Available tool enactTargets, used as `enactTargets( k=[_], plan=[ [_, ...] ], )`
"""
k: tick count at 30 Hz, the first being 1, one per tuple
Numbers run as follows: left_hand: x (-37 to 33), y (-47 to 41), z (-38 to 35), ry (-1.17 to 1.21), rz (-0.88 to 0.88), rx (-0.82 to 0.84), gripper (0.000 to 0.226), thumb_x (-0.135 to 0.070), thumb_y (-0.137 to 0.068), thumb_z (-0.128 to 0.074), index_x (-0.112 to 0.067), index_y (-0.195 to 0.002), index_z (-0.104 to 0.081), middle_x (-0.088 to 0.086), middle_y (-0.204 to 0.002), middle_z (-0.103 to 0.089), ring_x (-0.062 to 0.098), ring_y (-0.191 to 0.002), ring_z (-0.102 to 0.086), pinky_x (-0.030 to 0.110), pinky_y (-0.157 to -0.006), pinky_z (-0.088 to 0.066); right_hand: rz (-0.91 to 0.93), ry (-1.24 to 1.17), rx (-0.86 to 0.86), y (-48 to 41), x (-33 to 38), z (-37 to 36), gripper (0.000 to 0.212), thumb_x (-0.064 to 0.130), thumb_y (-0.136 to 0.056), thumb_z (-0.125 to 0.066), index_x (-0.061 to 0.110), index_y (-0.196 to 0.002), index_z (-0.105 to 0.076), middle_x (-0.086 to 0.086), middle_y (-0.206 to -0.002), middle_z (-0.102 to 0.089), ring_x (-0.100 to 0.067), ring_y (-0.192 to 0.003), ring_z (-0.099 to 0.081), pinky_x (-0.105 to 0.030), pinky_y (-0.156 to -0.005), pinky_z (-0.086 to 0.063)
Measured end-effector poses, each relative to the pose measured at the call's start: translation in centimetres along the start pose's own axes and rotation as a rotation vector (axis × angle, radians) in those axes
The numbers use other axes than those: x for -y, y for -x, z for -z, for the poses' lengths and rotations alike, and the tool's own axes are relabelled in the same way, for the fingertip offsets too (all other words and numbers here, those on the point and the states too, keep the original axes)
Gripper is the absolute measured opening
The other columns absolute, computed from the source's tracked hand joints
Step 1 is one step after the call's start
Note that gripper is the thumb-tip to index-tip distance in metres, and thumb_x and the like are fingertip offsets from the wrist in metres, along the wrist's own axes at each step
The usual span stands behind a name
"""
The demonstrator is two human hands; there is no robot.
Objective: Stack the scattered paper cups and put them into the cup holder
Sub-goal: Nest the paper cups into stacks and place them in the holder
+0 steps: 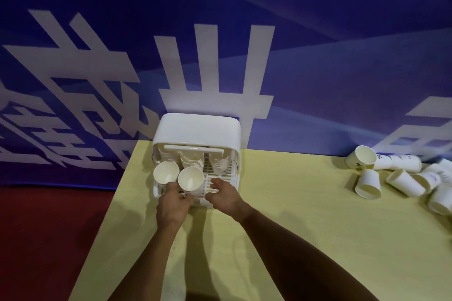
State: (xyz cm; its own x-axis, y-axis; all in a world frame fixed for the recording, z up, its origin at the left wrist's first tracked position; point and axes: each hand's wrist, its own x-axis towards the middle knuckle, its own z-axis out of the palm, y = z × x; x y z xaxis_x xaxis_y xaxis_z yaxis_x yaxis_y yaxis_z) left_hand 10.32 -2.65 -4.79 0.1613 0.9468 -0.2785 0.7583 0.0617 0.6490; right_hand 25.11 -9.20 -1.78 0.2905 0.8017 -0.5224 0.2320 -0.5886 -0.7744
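just ahead of both hands the white cup holder (195, 127) sits open on the yellow surface (305, 203). the stacks of paper cups (219, 164) inside it lean back, mouths toward the person. the left hand (174, 205) curls round the lower rim of the middle stack (190, 178). the right hand (223, 197) rests on the holder's slatted tray, fingers loosely bent, holding nothing. loose cups (403, 179) lie tumbled well right of it.

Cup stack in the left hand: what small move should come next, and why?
Probably seat the stack deeper in the holder, then let go: it leans out toward the camera, the left hand holds its base, and the right hand touches the holder's front. Loose cups wait at right.
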Motion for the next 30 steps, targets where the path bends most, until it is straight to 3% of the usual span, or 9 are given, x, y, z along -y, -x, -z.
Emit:
enactTargets(
  k=[5, 11, 14, 19, 24, 30],
  plan=[
    [-1.5, 2.0, -0.2, 0.032, -0.009, -0.005, 0.026, -0.021, -0.082, -0.073, -0.014, -0.099, -0.054, 0.005, -0.089, -0.069, 0.031, -0.093, -0.065, 0.033, -0.076, -0.045, -0.034, -0.03, -0.034, 1.8, -1.7, 2.1, 0.062, 0.022, -0.087, -0.063, 0.017, -0.145, -0.043, -0.004, -0.142, -0.053, -0.024, -0.12, -0.059, -0.037, -0.102, -0.049],
    [-4.2, 5.3, -2.1, 0.114, -0.049, 0.127, 0.022, -0.022, -0.084, -0.074, -0.016, -0.098, -0.059, -0.002, -0.077, -0.066, 0.024, -0.084, -0.065, 0.031, -0.076, -0.047, -0.021, -0.06, -0.069, 3.8, -4.3, 5.0, 0.058, 0.021, -0.089, -0.063, 0.018, -0.144, -0.045, -0.002, -0.138, -0.054, -0.016, -0.098, -0.058, -0.033, -0.092, -0.051],
    [-6.2, 7.0, -3.8, 0.146, -0.061, 0.2, 0.019, -0.022, -0.084, -0.075, -0.02, -0.096, -0.059, 0.001, -0.082, -0.066, 0.023, -0.083, -0.067, 0.027, -0.068, -0.047, -0.012, -0.049, -0.075, 5.0, -5.9, 7.1, 0.058, 0.023, -0.087, -0.063, 0.019, -0.143, -0.046, -0.004, -0.139, -0.053, -0.016, -0.097, -0.056, -0.036, -0.097, -0.05],
    [-10.4, 10.3, -8.1, 0.118, -0.077, 0.319, 0.023, -0.03, -0.085, -0.074, -0.022, -0.102, -0.06, 0.002, -0.094, -0.067, 0.02, -0.086, -0.068, 0.026, -0.065, -0.046, -0.022, -0.078, -0.088, 8.0, -9.4, 12.5, 0.054, 0.024, -0.088, -0.063, 0.019, -0.14, -0.049, -0.003, -0.136, -0.054, -0.024, -0.113, -0.062, -0.038, -0.099, -0.051],
    [-15.7, 15.1, -14.1, 0.044, -0.109, 0.39, 0.029, -0.034, -0.088, -0.072, -0.021, -0.11, -0.06, -0.002, -0.098, -0.064, 0.014, -0.087, -0.064, 0.022, -0.064, -0.042, -0.04, -0.126, -0.1, 11.7, -14.1, 19.8, 0.051, 0.022, -0.088, -0.064, 0.016, -0.136, -0.051, -0.005, -0.124, -0.06, -0.025, -0.103, -0.065, -0.035, -0.093, -0.053],
    [-21.2, 19.1, -21.1, 0.005, -0.137, 0.425, 0.034, -0.038, -0.087, -0.071, -0.021, -0.114, -0.06, 0.0, -0.109, -0.066, 0.018, -0.097, -0.064, 0.025, -0.073, -0.045, -0.091, -0.158, -0.145, 14.6, -20.3, 27.6, 0.052, 0.024, -0.083, -0.065, 0.018, -0.133, -0.052, -0.006, -0.105, -0.068, -0.019, -0.09, -0.063, -0.037, -0.092, -0.053]
  ],
)
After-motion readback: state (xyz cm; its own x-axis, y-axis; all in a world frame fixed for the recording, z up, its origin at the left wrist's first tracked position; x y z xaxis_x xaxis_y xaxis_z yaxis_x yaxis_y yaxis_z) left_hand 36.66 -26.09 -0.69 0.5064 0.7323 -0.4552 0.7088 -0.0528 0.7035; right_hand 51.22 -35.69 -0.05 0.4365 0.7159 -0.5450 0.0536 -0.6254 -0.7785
